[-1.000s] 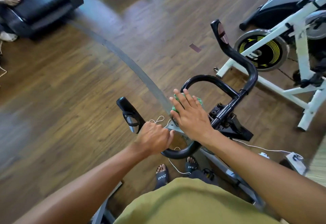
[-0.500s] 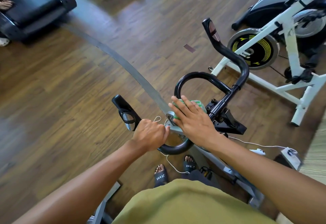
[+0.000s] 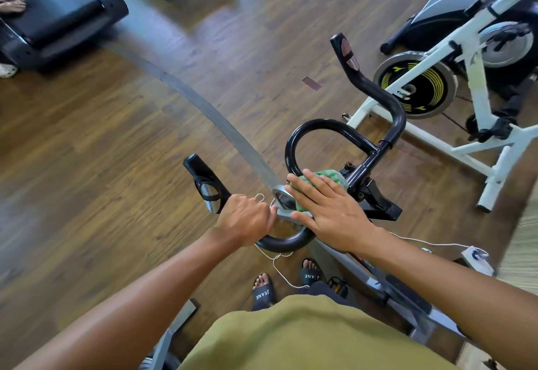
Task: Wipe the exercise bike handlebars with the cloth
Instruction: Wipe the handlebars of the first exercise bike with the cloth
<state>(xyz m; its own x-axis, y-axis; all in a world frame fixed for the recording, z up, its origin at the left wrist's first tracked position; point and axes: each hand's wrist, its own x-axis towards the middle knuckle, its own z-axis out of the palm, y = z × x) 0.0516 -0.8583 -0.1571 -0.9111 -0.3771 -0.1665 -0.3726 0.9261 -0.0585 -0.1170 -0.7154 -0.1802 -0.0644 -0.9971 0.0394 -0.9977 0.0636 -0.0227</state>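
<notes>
The black handlebars point(image 3: 317, 123) of the exercise bike curve in a loop in front of me, with one grip end point(image 3: 203, 183) at the left and the other rising at the right. My left hand point(image 3: 246, 218) grips the left bar just behind its sensor pad. My right hand point(image 3: 329, 209) lies flat with straight fingers, pressing a green cloth point(image 3: 332, 176) onto the middle of the bars beside the clamp. Most of the cloth is hidden under my palm.
A white exercise bike point(image 3: 454, 84) with a black and yellow flywheel stands close at the right. A treadmill point(image 3: 58, 11) sits at the far left. A white cord point(image 3: 431, 243) runs to a small white box point(image 3: 477, 256). My sandalled feet point(image 3: 262, 288) stand on the wooden floor.
My right hand with the cloth slid from the inner loop bar toward the centre clamp and a little nearer to me. My left hand kept its grip on the left bar.
</notes>
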